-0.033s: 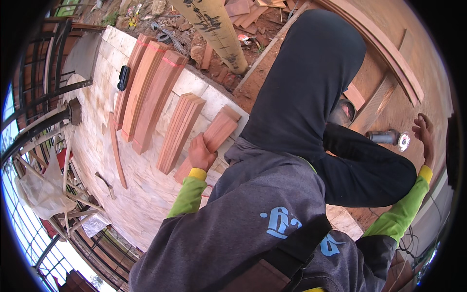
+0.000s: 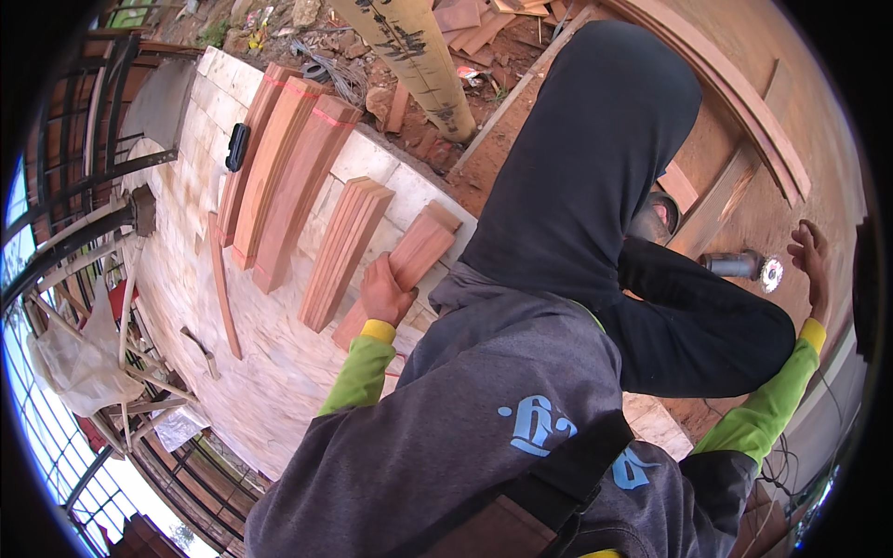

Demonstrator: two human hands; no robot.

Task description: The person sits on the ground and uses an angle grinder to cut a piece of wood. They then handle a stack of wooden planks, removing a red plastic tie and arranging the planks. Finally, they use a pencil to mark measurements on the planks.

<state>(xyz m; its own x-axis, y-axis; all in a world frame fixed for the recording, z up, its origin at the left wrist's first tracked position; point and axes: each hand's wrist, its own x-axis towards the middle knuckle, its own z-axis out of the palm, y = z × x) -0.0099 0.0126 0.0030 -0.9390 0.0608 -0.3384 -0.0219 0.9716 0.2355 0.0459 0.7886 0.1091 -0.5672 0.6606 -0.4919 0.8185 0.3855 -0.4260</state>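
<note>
My left hand is wrapped over a short stack of reddish wooden planks, its fingers curled on the top face. Just left of it lies a bundle of narrow wooden slats. On the far right, my right hand is raised with its fingers apart and holds nothing. Near that hand lies a dark power tool with a round disc at its end, which looks like an angle grinder. My bent legs fill the space between the two hands.
Banded plank stacks lie on pale tiles, beside a black case and a loose strip. A yellowish post stands ahead. Long boards run along the right, and cables lie lower right.
</note>
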